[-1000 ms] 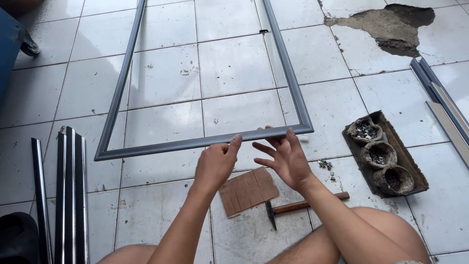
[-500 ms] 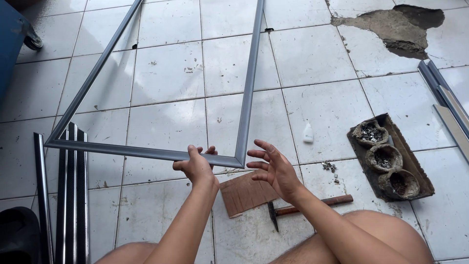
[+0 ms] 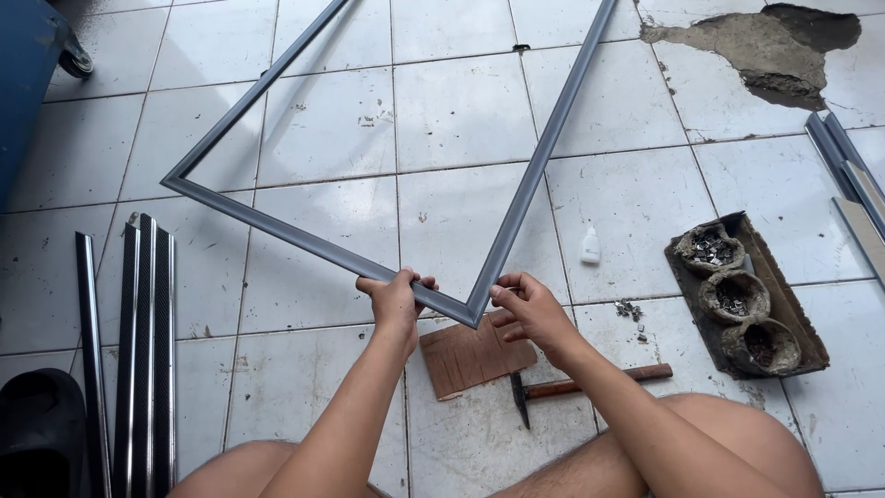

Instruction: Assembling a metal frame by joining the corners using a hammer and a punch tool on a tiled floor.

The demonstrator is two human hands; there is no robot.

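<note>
The grey frame (image 3: 304, 235) is a big thin shape made of long flat bars, smooth and a bit shiny. One corner of it points down at the person, and that corner sits between the two hands. The left hand (image 3: 396, 300) is just left of the corner, with its fingers curled around the bar and squeezing it. The right hand (image 3: 525, 309) is just right of the corner. Its fingers are bent and close together, touching the bar's edge, but I cannot tell if they pinch it. The rest of the frame stretches away from the hands over the white floor tiles (image 3: 461, 111), which are square and a little dirty.

Right under the corner lies a flat brown piece of cardboard (image 3: 475, 355). A hammer (image 3: 590, 383) with a wooden handle lies just past the cardboard, to the right. Farther right of the frame is a dark tray (image 3: 793, 327) with three round, rough cups (image 3: 733, 295). Well left of the frame lie long dark strips (image 3: 143, 350), side by side.
</note>
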